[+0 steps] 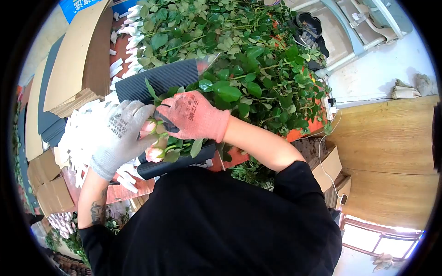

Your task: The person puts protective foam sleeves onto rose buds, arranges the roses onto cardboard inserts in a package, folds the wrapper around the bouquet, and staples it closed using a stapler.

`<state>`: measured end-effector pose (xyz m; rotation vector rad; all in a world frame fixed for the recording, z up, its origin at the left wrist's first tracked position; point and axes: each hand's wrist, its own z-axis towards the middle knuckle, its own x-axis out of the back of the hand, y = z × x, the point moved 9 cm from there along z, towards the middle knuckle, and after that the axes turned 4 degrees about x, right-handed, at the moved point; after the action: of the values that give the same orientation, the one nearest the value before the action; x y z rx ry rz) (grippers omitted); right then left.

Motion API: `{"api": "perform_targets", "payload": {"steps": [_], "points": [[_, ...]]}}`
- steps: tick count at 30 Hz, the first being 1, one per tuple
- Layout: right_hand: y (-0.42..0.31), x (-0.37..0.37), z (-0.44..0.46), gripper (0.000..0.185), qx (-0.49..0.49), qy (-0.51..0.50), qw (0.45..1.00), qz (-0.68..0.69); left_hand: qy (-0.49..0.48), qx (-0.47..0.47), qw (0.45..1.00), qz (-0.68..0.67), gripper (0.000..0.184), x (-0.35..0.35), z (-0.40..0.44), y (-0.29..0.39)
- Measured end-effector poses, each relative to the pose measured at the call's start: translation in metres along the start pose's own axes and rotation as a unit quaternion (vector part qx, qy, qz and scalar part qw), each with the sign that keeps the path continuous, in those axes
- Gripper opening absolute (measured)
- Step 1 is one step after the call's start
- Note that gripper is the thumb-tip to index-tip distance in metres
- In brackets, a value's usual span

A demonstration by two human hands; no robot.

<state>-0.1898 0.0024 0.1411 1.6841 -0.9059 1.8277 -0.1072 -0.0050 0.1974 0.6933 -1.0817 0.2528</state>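
Touching pink roses (154, 154), left hand (120, 133) and right hand (192, 116) curl partway (exact grip unclear).

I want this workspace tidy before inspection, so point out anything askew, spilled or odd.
The left hand is gloved in grey, the right hand in pink: an odd pair. White strips below the left hand lie at uneven angles. No clear damage or spill.

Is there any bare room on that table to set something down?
Slivers of red table look bare: between the white pieces and the front edge, and at the right edge beside the foliage. Foliage crowds the far side, cardboard the left; roses and dark corrugated sheets crowd the left hand and right hand.
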Motion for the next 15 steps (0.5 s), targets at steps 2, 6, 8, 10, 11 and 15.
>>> {"api": "perform_targets", "payload": {"steps": [2, 6, 8, 10, 11, 15], "points": [[-0.003, -0.003, -0.007, 0.048, 0.008, 0.057, 0.998, -0.026, 0.022, 0.003, 1.000, 0.007, 0.038, -0.003, -0.001, -0.004], [-0.014, 0.027, -0.032, 0.053, -0.022, 0.191, 0.966, -0.175, -0.008, 0.003, 0.998, -0.055, 0.029, -0.019, -0.004, -0.024], [-0.006, 0.048, -0.041, 0.041, -0.056, 0.177, 0.976, -0.111, -0.049, 0.065, 0.982, -0.168, 0.025, -0.028, -0.003, -0.041], [-0.003, 0.055, -0.051, 0.043, -0.060, 0.186, 0.975, -0.106, -0.088, 0.130, 0.955, -0.252, 0.025, -0.033, -0.004, -0.055], [-0.005, 0.051, -0.049, 0.043, -0.064, 0.179, 0.976, -0.110, -0.114, 0.151, 0.946, -0.265, 0.025, -0.034, -0.003, -0.057], [-0.008, 0.033, -0.040, 0.041, -0.072, 0.161, 0.971, -0.161, -0.171, 0.200, 0.887, -0.380, 0.029, -0.050, 0.001, -0.069]]}}
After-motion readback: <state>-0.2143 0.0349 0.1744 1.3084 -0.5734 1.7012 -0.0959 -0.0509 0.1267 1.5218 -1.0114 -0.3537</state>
